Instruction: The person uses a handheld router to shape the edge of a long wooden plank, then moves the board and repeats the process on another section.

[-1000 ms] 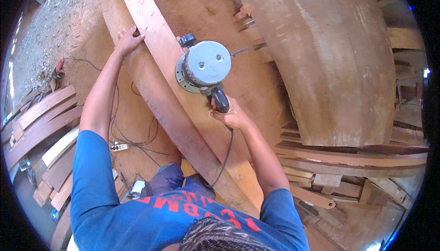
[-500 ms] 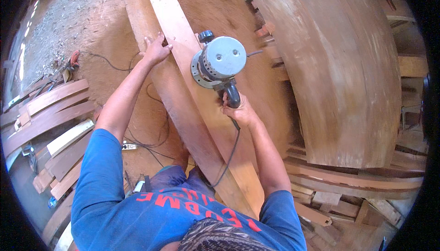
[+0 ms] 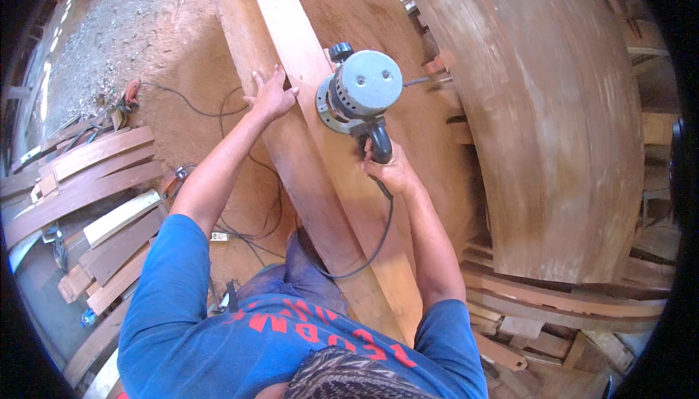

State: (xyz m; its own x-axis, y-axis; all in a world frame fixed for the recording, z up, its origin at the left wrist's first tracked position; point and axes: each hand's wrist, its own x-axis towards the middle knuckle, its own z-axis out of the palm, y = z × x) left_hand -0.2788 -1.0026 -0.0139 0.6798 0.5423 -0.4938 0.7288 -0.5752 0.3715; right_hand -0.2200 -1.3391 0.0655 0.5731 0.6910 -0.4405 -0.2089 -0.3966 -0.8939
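Observation:
A router with a round grey top and black handles sits over the right edge of a light wooden board. My right hand is wrapped round its near black handle, and a black cord hangs below that hand. Flat on a second, browner board lies my left hand, fingers spread, close to the seam between the two boards. Both boards run lengthwise away from my body, side by side. The router's bit is hidden beneath its base.
Sawdust covers the floor, where black cords and a white power strip lie. Planks are stacked at the left. A large wooden panel stands at the right, with more offcuts below it.
The whole view has shifted, with boards and floor appearing further right. The router and both hands keep nearly the same places along the boards. The hanging cord now bows out more.

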